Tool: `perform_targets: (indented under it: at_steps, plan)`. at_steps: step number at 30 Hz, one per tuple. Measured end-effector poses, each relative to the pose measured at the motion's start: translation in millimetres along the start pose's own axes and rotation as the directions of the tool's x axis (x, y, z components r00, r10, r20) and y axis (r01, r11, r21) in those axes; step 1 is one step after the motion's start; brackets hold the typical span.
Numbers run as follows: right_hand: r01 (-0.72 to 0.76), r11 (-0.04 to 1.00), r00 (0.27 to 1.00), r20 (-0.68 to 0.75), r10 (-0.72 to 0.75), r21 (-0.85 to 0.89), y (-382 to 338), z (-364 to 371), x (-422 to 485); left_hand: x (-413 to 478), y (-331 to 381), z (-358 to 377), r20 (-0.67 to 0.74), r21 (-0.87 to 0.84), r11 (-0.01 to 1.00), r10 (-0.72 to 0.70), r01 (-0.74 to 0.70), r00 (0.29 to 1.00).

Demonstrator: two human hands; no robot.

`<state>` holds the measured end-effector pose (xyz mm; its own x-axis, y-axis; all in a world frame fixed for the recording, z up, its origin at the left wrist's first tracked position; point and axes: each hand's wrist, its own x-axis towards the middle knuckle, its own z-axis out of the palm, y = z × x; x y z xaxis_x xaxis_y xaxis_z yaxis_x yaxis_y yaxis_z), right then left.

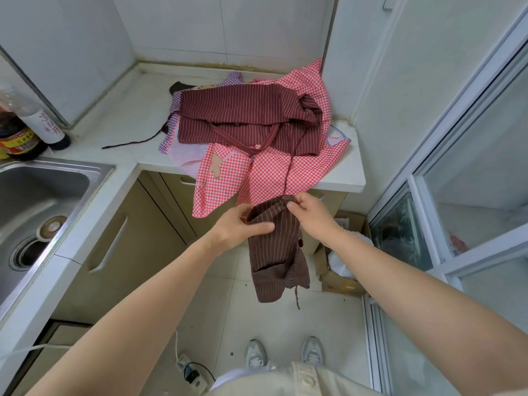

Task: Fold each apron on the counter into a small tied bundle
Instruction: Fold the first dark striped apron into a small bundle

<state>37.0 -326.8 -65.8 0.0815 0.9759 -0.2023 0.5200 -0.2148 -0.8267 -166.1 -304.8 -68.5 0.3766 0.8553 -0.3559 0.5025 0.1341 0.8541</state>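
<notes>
Bottle labels (20, 142) too blurred

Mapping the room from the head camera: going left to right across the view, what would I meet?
Sauce bottles → sink → left hand → brown striped apron → right hand → cardboard box → glass door.

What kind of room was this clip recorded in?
Most likely a small home kitchen: a stainless steel sink set in a white counter, sauce bottles beside it, cabinet doors below and tiled walls behind. Aprons lie piled on the counter.
</notes>
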Motion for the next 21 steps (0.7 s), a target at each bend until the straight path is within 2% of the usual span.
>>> perform_targets:
  at_steps: [3, 5, 7, 9, 10, 12, 14, 15, 17, 19, 21]
  plan:
    - [-0.054, 0.998, 0.997, 0.052, 0.056, -0.039, 7, 13, -1, 2, -19, -3, -0.154, 0.203, 0.978, -0.020, 0.051, 0.988]
    - [-0.102, 0.994, 0.988, 0.114, 0.105, -0.036, 9, 19, -3, 3, -24, -9, -0.162, 0.220, 0.973, -0.041, 0.076, 0.986]
    - [-0.097, 0.995, 0.990, 0.103, 0.098, -0.013, 7, 19, -2, 4, -21, -16, -0.119, 0.123, 0.990, -0.050, 0.065, 0.992]
    - [-0.057, 0.998, 0.998, 0.021, 0.057, -0.013, 1, 16, 4, 7, -12, -22, -0.113, -0.035, 0.999, -0.034, 0.030, 0.993]
    - [-0.042, 0.999, 0.999, -0.008, 0.042, -0.004, -2, 15, 6, 7, -6, -25, -0.136, -0.054, 0.999, -0.011, 0.004, 0.991]
    - [-0.022, 1.000, 1.000, -0.020, 0.022, 0.011, -9, 13, 10, 6, 2, -27, -0.284, 0.108, 0.990, 0.123, -0.095, 0.951]
    - [0.012, 1.000, 1.000, 0.000, -0.012, 0.021, -16, 13, 10, 5, 4, -31, -0.408, 0.440, 0.874, 0.400, -0.207, 0.820]
    - [0.035, 0.998, 0.999, 0.021, -0.036, 0.042, -21, 14, 10, 6, 6, -32, -0.373, 0.572, 0.782, 0.515, -0.246, 0.771]
    - [0.088, 0.993, 0.993, 0.065, -0.093, 0.076, -30, 17, 9, 9, 11, -29, -0.224, 0.720, 0.642, 0.574, -0.263, 0.788]
    - [0.125, 0.988, 0.988, 0.083, -0.133, 0.091, -37, 21, 11, 18, 13, -25, -0.127, 0.759, 0.596, 0.530, -0.262, 0.839]
    - [0.132, 0.983, 0.989, 0.047, -0.139, 0.125, -41, 24, 14, 23, 16, -29, -0.090, 0.705, 0.633, 0.526, -0.319, 0.846]
